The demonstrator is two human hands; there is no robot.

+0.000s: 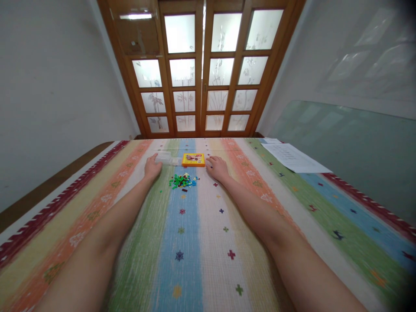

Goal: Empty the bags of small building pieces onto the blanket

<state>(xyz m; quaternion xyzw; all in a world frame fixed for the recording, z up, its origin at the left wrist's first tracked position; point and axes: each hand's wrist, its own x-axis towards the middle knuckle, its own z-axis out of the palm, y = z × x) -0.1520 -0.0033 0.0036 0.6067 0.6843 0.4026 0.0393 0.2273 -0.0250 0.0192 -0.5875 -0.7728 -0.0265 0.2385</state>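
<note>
My left hand (153, 167) is at the far part of the table, its fingers against the left side of a clear plastic box (165, 158). A yellow-orange box (194, 160) with a printed top lies flat just right of the clear one. Beside its right edge is my right hand (217, 168), fingers bent; a small pale or clear bit shows at the fingertips, too small to name. Between my hands and nearer to me lies a loose pile of small building bricks (182, 181), mostly green, with blue, white and dark ones. One dark brick (184, 190) sits at the pile's near edge.
A striped, patterned cloth (182, 268) covers the table. White printed paper (294, 158) lies at the far right. Wooden doors with glass panes (201, 69) stand behind the table, white walls on both sides. A greenish glass-like panel (344, 143) is along the right side.
</note>
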